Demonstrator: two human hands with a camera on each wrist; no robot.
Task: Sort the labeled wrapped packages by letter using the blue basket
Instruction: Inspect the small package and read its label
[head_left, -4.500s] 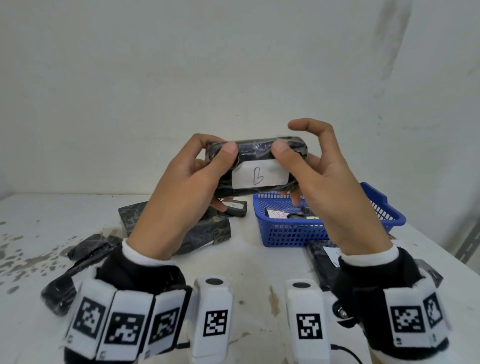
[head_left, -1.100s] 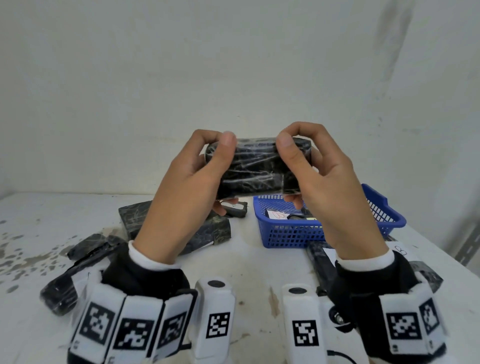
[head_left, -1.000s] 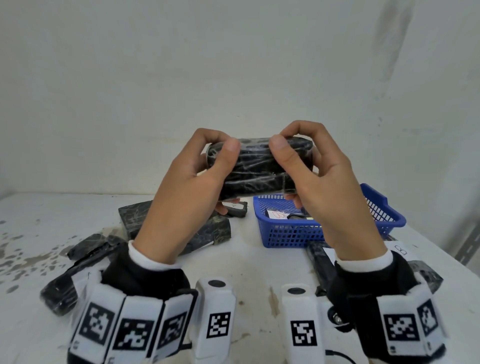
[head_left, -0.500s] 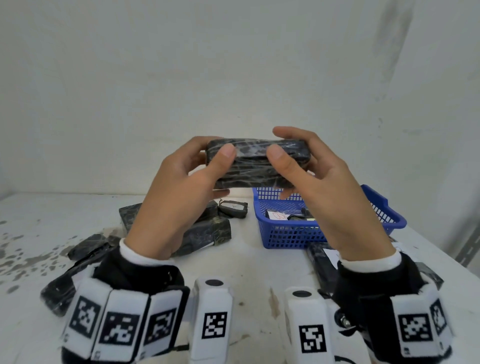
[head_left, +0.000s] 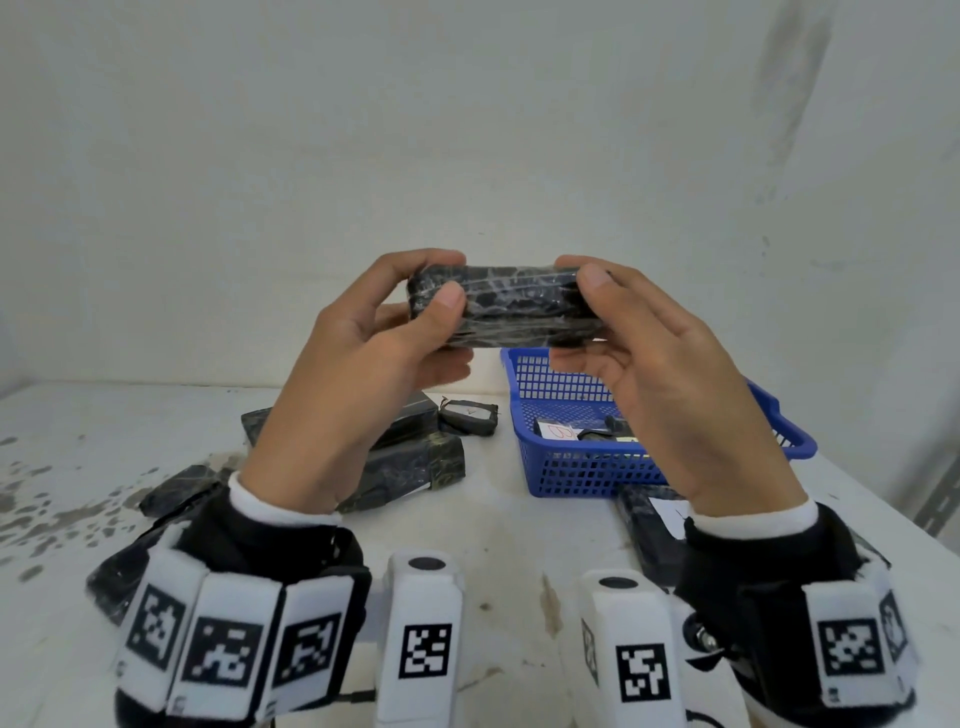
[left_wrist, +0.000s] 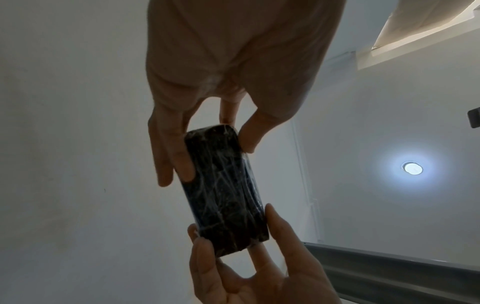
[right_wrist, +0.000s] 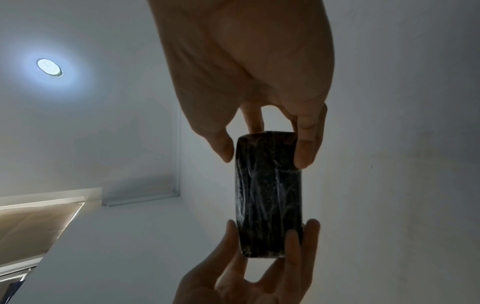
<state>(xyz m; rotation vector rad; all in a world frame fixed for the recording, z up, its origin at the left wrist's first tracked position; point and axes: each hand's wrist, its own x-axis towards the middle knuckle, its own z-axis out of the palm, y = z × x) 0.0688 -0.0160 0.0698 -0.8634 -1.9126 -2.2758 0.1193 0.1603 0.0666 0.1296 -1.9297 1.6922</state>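
1. Pinching each end between thumb and fingers, the left hand (head_left: 363, 364) and right hand (head_left: 670, 374) hold the black film-wrapped rectangular package (head_left: 506, 306) level in the air, above the table; no label shows, so it is probably being turned to find its letter.
2. Just beyond and below on the right, the blue plastic mesh basket (head_left: 582, 473) already holds a labelled package.
3. Other black wrapped packages (head_left: 410, 462) lie on the white table (head_left: 498, 545) at left, likely unsorted.

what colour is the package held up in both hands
Black, with whitish streaks under clear wrap; the package shows best in the head view.
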